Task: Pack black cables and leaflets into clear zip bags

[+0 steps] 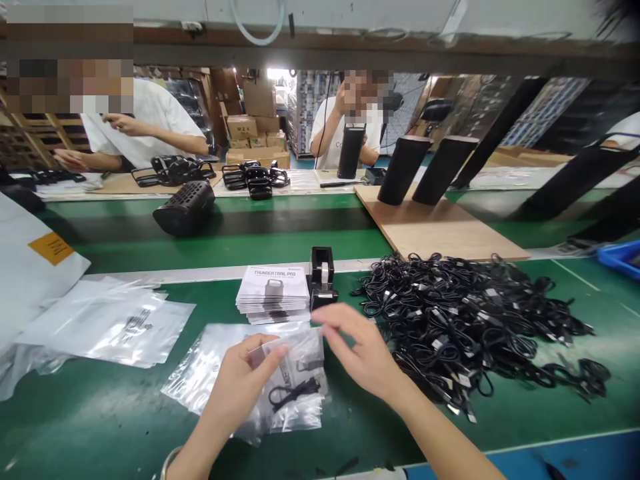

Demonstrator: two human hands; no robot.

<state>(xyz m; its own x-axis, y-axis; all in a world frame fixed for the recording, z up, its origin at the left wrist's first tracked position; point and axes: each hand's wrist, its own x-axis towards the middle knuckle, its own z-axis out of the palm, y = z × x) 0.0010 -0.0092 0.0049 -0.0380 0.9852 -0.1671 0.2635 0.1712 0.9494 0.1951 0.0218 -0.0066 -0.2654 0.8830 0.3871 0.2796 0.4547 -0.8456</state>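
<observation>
My left hand (239, 377) is closed on a clear plastic bag (314, 412), pinching its upper left edge between thumb and fingers. Inside the bag lie a black cable (293, 395) and a printed booklet (307, 365), seen through the plastic. At the bag's upper right corner hovers my right hand (367, 353), thumb and forefinger apart; whether a fingertip touches the plastic is unclear. Beneath the held bag, more clear bags (193, 367) are spread on the green table. Just beyond them stands a stack of "Thunder Trail Pro" booklets (273, 287).
A black tape dispenser (323, 277) is beside the booklets. Many coiled black cables (450, 327) form a heap at right. More printed bags (125, 320) lie left. Across the table, dark cylinders (405, 170) stand on a wooden board (445, 230), and two people work there.
</observation>
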